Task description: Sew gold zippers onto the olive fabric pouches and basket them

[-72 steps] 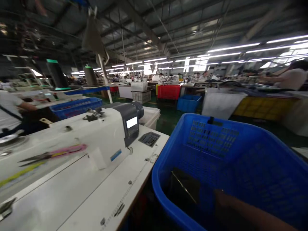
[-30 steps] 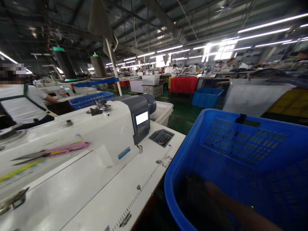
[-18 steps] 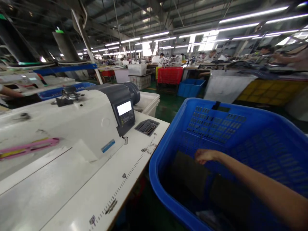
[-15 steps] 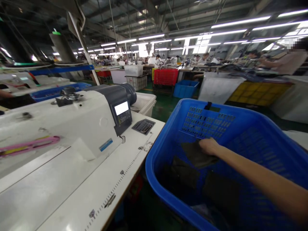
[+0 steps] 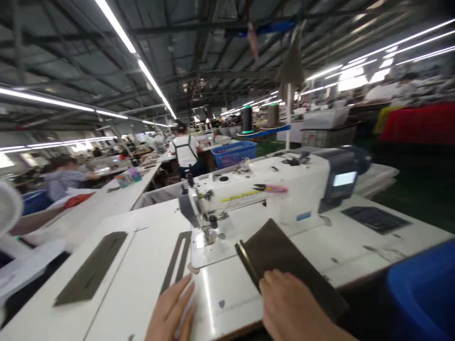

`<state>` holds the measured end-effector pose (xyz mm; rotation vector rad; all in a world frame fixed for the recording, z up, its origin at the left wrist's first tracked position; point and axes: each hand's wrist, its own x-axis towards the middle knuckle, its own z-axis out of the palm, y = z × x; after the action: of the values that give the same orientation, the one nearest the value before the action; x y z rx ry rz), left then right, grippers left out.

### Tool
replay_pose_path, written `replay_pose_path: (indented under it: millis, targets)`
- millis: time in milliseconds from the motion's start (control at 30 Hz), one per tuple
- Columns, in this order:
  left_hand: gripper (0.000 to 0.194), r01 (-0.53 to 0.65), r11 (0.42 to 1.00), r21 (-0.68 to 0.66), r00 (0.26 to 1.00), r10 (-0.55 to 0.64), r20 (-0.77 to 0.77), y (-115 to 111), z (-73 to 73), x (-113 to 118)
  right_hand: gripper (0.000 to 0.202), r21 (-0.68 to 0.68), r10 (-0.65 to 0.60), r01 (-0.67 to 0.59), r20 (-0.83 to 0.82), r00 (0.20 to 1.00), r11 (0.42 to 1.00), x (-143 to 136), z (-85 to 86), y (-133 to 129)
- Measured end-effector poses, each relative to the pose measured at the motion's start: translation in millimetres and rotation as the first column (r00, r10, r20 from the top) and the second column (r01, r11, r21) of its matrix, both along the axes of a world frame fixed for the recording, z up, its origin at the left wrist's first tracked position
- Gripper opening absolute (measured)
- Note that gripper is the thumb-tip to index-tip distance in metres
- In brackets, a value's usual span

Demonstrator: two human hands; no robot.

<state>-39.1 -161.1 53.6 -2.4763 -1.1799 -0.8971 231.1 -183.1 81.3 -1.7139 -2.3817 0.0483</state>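
Note:
My right hand (image 5: 289, 300) grips the near edge of a dark olive fabric piece (image 5: 280, 251), which stretches across the sewing table right of the needle. A shiny brass-coloured strip (image 5: 247, 260) runs along the fabric's left edge. At the table's front, my left hand (image 5: 172, 310) has its fingers stretched out and holds nothing. Just beyond those fingers lies an olive piece with a long slot (image 5: 186, 248). A white sewing machine (image 5: 249, 203) stands behind both hands, with pink-handled snips (image 5: 272, 188) on its arm.
Another flat olive fabric panel (image 5: 94, 267) lies on the left of the table (image 5: 138, 270). A blue basket (image 5: 426, 289) stands at the lower right, beside the table edge. Thread cones (image 5: 248, 118) stand behind the machine. Co-workers sit at tables farther back.
The view has swung left from the blue basket to the sewing machine. My right hand has come out of the basket and now holds olive fabric over the table. My left hand has come into view.

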Motion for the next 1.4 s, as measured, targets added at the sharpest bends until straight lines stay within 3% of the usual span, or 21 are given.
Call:
replay_pose_path:
  millis: [100,167,233,300,367,467,633,800,933,1000,1100,1167,1267,1333,1400]
  targets:
    - [0.040,0.003,1.000,-0.006,1.000,-0.003,-0.017,-5.1,-9.9,10.2,0.025,-0.065,0.109,-0.111,-0.029,0.994,0.992,-76.1,-21.4,14.5]
    - [0.037,0.022,0.993,-0.115,0.997,-0.030,-0.069,-3.5,-12.9,14.9,0.021,-0.076,0.179,-0.187,-0.098,0.979,0.979,-89.2,-27.2,20.2]
    - [0.034,-0.015,0.960,-0.281,0.995,-0.014,-0.101,-0.9,-10.9,16.2,0.028,-0.060,0.200,-0.220,-0.239,0.950,0.974,-75.2,-30.3,31.2]
    - [0.038,-0.038,0.920,-0.390,0.995,-0.003,-0.104,2.4,-5.6,15.9,0.034,0.015,0.047,-0.045,-0.369,0.928,0.999,-47.0,-34.4,48.4]
    - [0.054,-0.015,0.900,-0.436,0.996,-0.023,-0.081,6.4,0.2,15.9,0.031,-0.010,-0.189,0.200,-0.387,0.903,0.980,-19.3,-40.7,66.7]
    - [0.076,0.046,0.876,-0.480,0.995,-0.084,-0.058,12.4,8.0,16.9,0.035,-0.096,-0.310,0.295,-0.371,0.876,0.951,2.6,-49.2,84.8]
    - [0.087,0.034,0.845,-0.534,0.981,-0.129,-0.142,22.4,18.2,19.5,0.033,-0.099,-0.285,0.270,-0.439,0.852,0.958,-1.5,-43.9,96.7]
    - [0.099,-0.009,0.867,-0.499,0.985,-0.077,-0.152,43.4,12.9,26.4,0.032,-0.111,-0.289,0.271,-0.489,0.823,0.956,-0.7,-34.1,112.6]
    - [0.111,-0.038,0.852,-0.521,0.976,-0.080,-0.203,55.7,12.4,28.9,0.033,-0.142,-0.248,0.204,-0.503,0.828,0.969,11.7,-43.6,110.1]
    - [0.110,-0.052,0.837,-0.544,0.967,-0.095,-0.237,57.0,16.8,28.6,0.037,-0.113,-0.248,0.221,-0.445,0.860,0.969,17.0,-52.8,102.1]
    - [0.109,-0.054,0.823,-0.565,0.959,-0.115,-0.259,56.0,23.1,27.4,0.043,0.045,-0.292,0.302,-0.150,0.944,0.952,17.5,-62.2,91.2]
    - [0.109,-0.044,0.821,-0.569,0.959,-0.124,-0.254,55.3,23.8,26.8,0.043,0.240,-0.255,0.239,0.037,0.966,0.941,10.4,-60.9,89.5]
    - [0.108,-0.017,0.815,-0.580,0.966,-0.135,-0.219,56.1,19.8,27.6,0.040,0.499,-0.011,-0.069,0.156,0.988,0.864,-10.9,-54.5,94.2]
    - [0.108,-0.004,0.804,-0.595,0.972,-0.136,-0.190,58.0,16.6,29.0,0.038,0.550,0.194,-0.277,0.206,0.959,0.788,-27.5,-55.6,97.8]
    - [0.109,0.000,0.792,-0.610,0.977,-0.130,-0.169,61.1,15.2,28.7,0.041,0.536,0.296,-0.371,0.224,0.929,0.758,-40.3,-63.1,99.2]
